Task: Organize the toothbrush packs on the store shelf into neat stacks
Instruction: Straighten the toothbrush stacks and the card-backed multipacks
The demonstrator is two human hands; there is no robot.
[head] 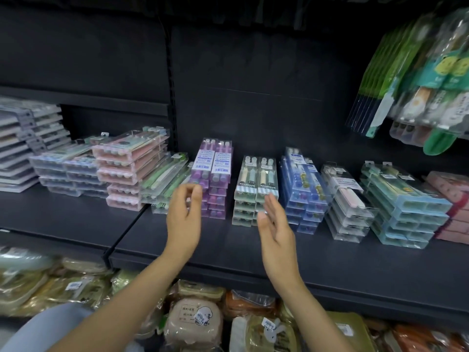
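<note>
Two bare hands hover above the front of the dark shelf, neither holding anything. The left hand has fingers loosely curled, thumb and forefinger close but pinching nothing; its fingertips lie just at the lower left corner of the purple stack. The right hand is flat, fingers straight and together, edge-on just in front of the cream-and-teal stack.

Relation for the coming move: both middle stacks lie directly beyond the fingers, long axes running front to back into the shelf. The left hand is nearer the purple stack, the right hand nearer the cream-and-teal one; the gap between the two stacks sits between the hands. The next move is probably a squaring-up of one of these stacks.

Count of toothbrush pack stacks on this shelf level, left to right:
- clear-blue stack, two packs wide, one
- pink stack, skewed, one
- green stack, leaning and untidy, one
- purple stack, two wide, about five layers, one
- cream-and-teal stack, two wide, four layers, one
- blue stack, slightly fanned, one
- clear stack with white labels, one
- light-blue stack, one
- pink packs at the right edge, cut off by the frame, count uncertain

Also present: hanging packs upper right, bagged goods on the level below
</note>
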